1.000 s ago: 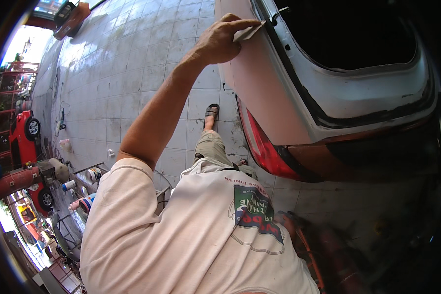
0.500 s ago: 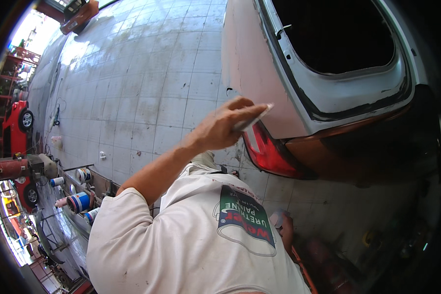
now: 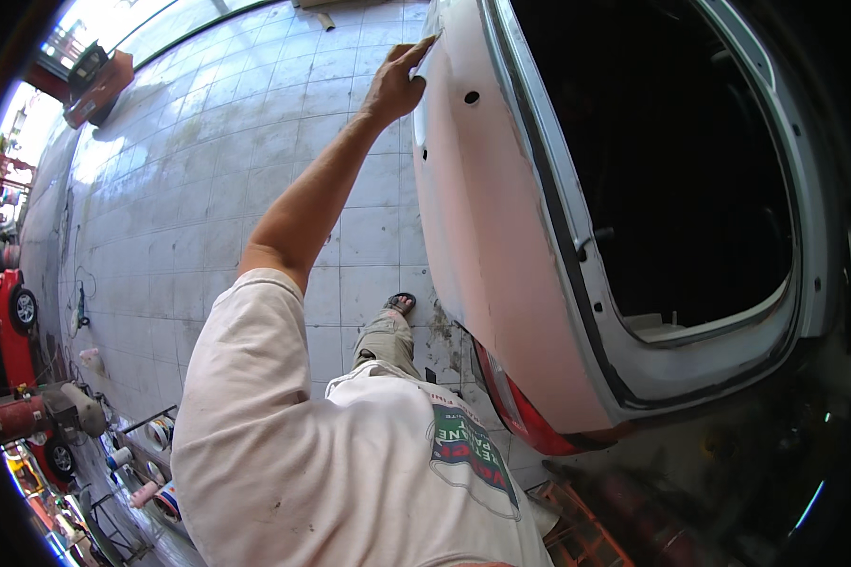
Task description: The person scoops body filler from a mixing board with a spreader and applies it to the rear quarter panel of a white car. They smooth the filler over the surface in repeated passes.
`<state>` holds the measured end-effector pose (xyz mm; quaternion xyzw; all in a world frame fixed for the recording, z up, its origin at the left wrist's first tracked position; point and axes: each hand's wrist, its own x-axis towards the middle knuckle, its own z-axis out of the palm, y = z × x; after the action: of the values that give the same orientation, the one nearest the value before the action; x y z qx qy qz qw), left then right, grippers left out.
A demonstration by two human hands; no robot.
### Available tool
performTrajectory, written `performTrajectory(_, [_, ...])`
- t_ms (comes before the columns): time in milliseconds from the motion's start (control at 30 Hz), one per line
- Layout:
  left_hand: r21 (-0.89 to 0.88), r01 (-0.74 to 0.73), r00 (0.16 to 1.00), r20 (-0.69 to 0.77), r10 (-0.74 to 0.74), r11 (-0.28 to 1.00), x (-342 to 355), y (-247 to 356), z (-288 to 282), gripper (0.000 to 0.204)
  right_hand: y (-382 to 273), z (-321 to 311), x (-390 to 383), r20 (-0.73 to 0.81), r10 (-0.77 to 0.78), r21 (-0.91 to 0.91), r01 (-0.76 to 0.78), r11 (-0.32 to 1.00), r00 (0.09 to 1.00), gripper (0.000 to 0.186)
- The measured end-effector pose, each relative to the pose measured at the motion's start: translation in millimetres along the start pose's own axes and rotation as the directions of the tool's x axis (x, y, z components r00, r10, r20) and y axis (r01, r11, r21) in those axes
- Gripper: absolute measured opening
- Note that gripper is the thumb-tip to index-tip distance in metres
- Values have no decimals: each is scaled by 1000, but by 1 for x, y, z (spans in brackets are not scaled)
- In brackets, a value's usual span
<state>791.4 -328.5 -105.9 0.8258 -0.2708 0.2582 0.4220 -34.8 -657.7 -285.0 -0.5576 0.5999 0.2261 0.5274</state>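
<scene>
My left hand (image 3: 394, 87) reaches far forward, its fingertips against the upper far edge of a car's rear side panel (image 3: 477, 198). The fingers are pressed together; what they hold is mostly hidden at the contact, though the earlier head view shows a thin flat piece in them. The panel is matte pinkish, with pale patches and a dark round hole near my hand. A red tail light (image 3: 525, 416) sits at its near lower corner. Grey bare trim frames the glassless rear opening (image 3: 681, 189). My right hand is out of view.
Pale tiled floor (image 3: 246, 180) spreads to the left. Paint cans (image 3: 165, 499) stand on a bench at the lower left. A red car (image 3: 9, 326) is beyond them. My sandalled foot (image 3: 400, 302) is close to the panel. An orange metal frame (image 3: 577, 529) stands at the lower right.
My left hand has moved forward from above the tail light to the panel's far edge. The view has shifted along the car, and my right hand has left it.
</scene>
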Motion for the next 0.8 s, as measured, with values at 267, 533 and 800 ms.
performTrajectory(267, [-39, 29, 959, 283, -17, 999, -114, 3, 14, 98, -55, 66, -70, -51, 141, 52, -138, 989, 989, 40])
performTrajectory(533, [-130, 16, 983, 186, 8, 991, 88, -131, 15, 72, -71, 85, -86, -87, 190, 84, -183, 979, 978, 39])
performTrajectory(800, [95, -43, 786, 618, -25, 995, 247, -142, 58, 58, -50, 82, -104, -124, 244, 137, -226, 964, 962, 39])
